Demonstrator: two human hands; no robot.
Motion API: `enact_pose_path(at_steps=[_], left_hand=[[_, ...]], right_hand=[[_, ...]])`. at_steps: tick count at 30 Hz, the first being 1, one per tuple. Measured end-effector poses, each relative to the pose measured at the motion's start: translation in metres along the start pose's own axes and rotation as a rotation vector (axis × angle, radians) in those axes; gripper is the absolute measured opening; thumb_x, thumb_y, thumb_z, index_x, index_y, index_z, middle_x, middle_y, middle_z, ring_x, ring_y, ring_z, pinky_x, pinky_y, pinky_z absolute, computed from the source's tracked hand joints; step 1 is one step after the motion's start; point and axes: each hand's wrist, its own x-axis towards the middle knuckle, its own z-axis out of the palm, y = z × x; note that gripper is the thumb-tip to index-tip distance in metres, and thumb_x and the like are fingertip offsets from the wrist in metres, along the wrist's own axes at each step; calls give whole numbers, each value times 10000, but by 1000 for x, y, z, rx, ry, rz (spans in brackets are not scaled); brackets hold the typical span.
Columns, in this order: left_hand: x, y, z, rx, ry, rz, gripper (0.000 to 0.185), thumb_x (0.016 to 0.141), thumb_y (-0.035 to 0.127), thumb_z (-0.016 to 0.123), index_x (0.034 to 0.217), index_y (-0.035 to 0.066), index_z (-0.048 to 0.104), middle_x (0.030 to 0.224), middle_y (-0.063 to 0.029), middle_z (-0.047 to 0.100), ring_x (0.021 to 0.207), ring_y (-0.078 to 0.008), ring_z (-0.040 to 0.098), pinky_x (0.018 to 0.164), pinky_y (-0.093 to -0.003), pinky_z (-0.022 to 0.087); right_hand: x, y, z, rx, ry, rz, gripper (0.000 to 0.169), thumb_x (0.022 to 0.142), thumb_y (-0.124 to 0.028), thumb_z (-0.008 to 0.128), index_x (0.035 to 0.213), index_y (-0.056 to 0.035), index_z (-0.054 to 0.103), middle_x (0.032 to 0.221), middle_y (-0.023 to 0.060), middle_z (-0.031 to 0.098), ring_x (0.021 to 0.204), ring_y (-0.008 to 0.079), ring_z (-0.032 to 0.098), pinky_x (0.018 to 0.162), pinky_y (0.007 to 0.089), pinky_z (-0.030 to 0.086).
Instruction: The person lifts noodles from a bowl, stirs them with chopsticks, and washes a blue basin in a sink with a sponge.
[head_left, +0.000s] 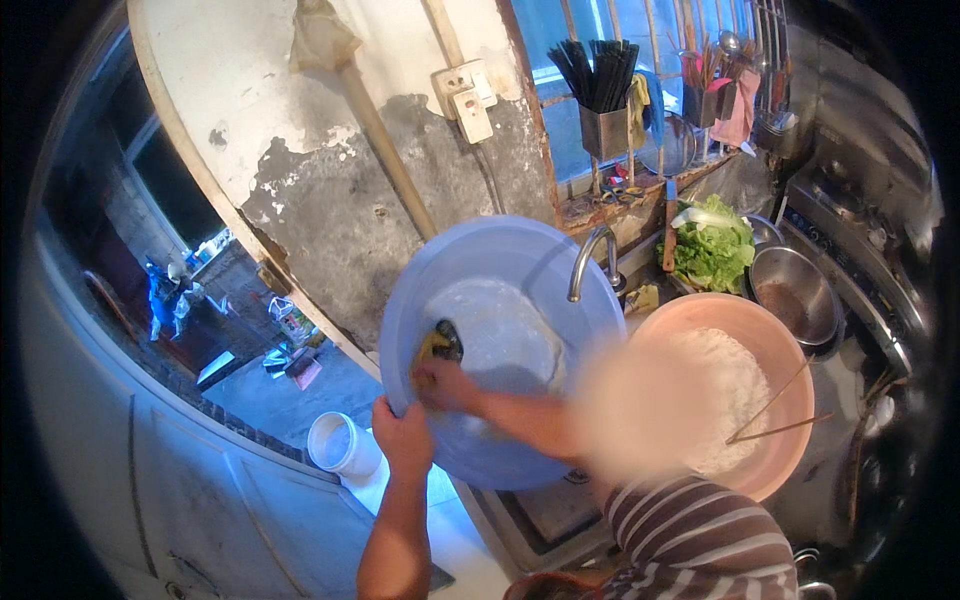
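Note:
A large blue plastic basin (480, 457) is tilted over the sink (536, 517), with whitish residue on its inside bottom. My left hand (403, 439) grips the basin's near-left rim, thumb over the edge. Inside, my right hand (448, 386) holds a yellow and dark cloth or scrubber (439, 343) against the left inner wall; its exact kind is hard to tell. The curved metal faucet (589, 262) reaches over the basin's right side. A blurred patch hides part of my right arm and some of the pink-orange basin (795, 450) beside it.
White flour-like powder (731, 375) and two thin sticks (780, 427) are in the pink-orange basin. Behind stand leafy greens (716, 247), a knife (670, 232) and a steel bowl (795, 292). A white bucket (341, 446) stands left, near the doorway. Chopsticks fill a holder (604, 131) on the window bars.

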Motion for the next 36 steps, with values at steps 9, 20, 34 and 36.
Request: enact_pose_path(at_steps=[9, 20, 34, 36], left_hand=[[1, 12, -5, -51, -32, -14, 204, 676, 59, 497, 861, -28, 488, 796, -105, 539, 715, -168, 511, 665, -278, 408], [-6, 15, -6, -3, 52, -32, 225, 670, 88, 517, 856, -30, 471, 801, -143, 538, 759, -229, 527, 718, -313, 405], [-7, 1, -6, -36, 38, 14, 196, 650, 48, 501, 829, -27, 473, 768, -101, 515, 697, -175, 493, 652, -287, 402], [-9, 14, -7, -69, -12, 63, 193, 647, 80, 525, 804, -27, 486, 737, -116, 529, 679, -189, 510, 642, -301, 410]], right_hand=[[-61, 80, -97, -919, -1013, -43, 140, 640, -115, 548, 741, -55, 622, 746, 148, 595, 712, 294, 575, 638, 374, 457], [72, 62, -131, -288, 680, 475, 145, 744, -128, 488, 795, -47, 597, 797, 191, 592, 749, 318, 572, 687, 375, 444], [-73, 19, -37, -100, -494, -102, 357, 697, -175, 531, 1021, -24, 517, 958, 204, 533, 911, 322, 498, 775, 391, 396], [-90, 31, -73, -241, -842, 20, 366, 690, -176, 536, 1023, -25, 518, 952, 199, 538, 907, 318, 499, 771, 391, 400]])
